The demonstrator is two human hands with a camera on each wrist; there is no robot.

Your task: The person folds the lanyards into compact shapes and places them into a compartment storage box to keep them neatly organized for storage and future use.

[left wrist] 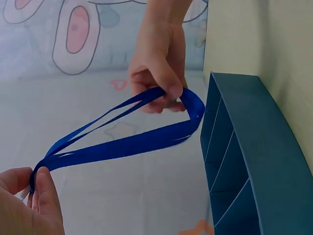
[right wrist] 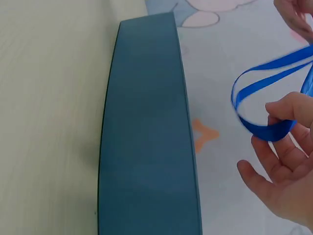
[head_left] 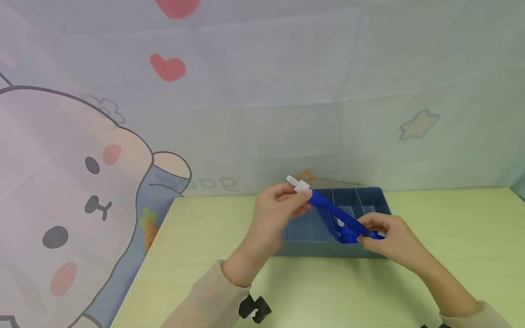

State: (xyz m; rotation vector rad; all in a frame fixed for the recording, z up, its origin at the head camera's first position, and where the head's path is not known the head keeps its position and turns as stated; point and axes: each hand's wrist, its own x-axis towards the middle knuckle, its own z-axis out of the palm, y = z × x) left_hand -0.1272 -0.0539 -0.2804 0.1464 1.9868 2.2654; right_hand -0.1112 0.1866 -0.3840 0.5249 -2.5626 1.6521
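Pale cloth (head_left: 266, 127) hangs along the far side, with a big cartoon animal (head_left: 82, 136) printed at its left and a red heart (head_left: 167, 67) farther right. Next comes the yellow-green worktop (head_left: 193, 232), where my left sleeve (head_left: 209, 296) reaches in from the near side, a small black piece (head_left: 259, 310) beside its cuff. My left hand (head_left: 270, 218) pinches a blue strap (head_left: 337, 212), and a white clip (head_left: 302, 186) sticks up past my fingers. From there the strap slants down rightward in a long loop, seen over the compartments of a dark blue box (head_left: 324, 249). Near the box's right end, my right hand (head_left: 389, 234) holds the strap between thumb and fingers.
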